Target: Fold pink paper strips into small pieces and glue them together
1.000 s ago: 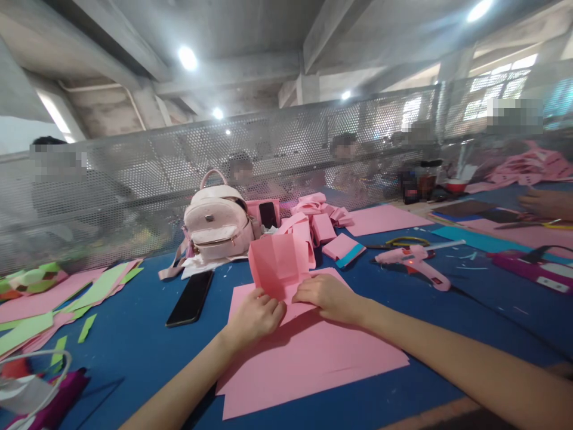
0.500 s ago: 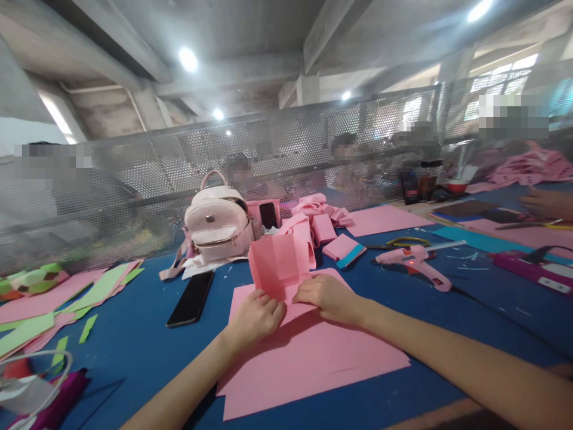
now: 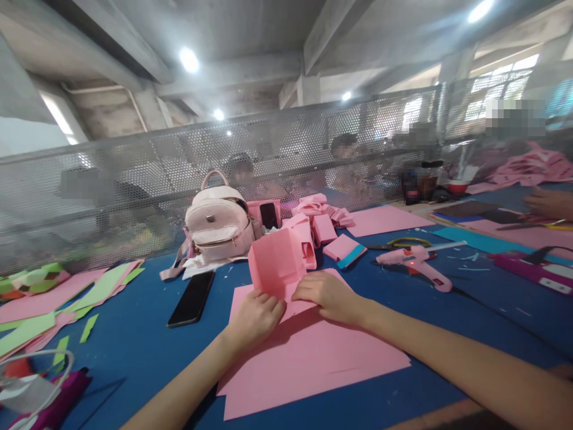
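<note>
A folded piece of pink paper (image 3: 276,261) stands upright on a stack of large pink sheets (image 3: 313,358) lying on the blue table. My left hand (image 3: 255,316) is closed in a fist-like pinch on the paper's lower left edge. Beside it, my right hand (image 3: 329,295) presses down with curled fingers on the paper's lower right edge. Both hands touch the same folded piece.
A black phone (image 3: 191,297) lies left of the sheets. A pale pink backpack (image 3: 218,224) and folded pink pieces (image 3: 322,221) sit behind. A pink glue gun (image 3: 416,260) lies to the right. Green and pink strips (image 3: 67,298) cover the left. Another person's hand (image 3: 548,203) is at far right; a mesh screen (image 3: 290,149) backs the table.
The upright flap of the folded paper has tilted slightly; my hands stay in nearly the same place.
</note>
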Action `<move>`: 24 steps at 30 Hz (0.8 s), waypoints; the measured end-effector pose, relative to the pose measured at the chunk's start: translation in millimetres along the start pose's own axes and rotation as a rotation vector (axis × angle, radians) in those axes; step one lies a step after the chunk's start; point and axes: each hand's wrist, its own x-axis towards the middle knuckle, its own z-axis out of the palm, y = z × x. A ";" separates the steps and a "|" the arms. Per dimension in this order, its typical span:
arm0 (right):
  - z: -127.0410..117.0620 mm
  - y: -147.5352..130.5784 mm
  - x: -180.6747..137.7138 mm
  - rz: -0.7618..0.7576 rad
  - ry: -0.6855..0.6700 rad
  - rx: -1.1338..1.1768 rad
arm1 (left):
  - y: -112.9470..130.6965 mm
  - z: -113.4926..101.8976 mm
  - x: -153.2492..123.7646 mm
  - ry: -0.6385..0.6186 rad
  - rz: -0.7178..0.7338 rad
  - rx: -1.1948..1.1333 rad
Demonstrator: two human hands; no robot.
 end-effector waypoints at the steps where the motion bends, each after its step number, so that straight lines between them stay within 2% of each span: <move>1: -0.4 -0.2 -0.1 0.013 0.003 0.005 | 0.1 0.0 0.1 -0.011 -0.008 0.000; 6: -1.6 -1.3 -0.1 0.090 -0.003 0.035 | 0.8 -1.2 1.6 -0.087 -0.056 -0.009; 10: 3.3 1.9 -1.2 0.121 -0.061 0.031 | 1.7 -1.2 3.7 -0.162 -0.088 -0.031; 19: 15.3 7.5 -4.6 0.105 -0.110 0.003 | 1.0 0.7 3.9 -0.325 -0.193 -0.114; 24: 15.7 7.7 -4.4 0.095 -0.098 0.015 | -0.4 0.7 1.9 -0.473 -0.299 -0.277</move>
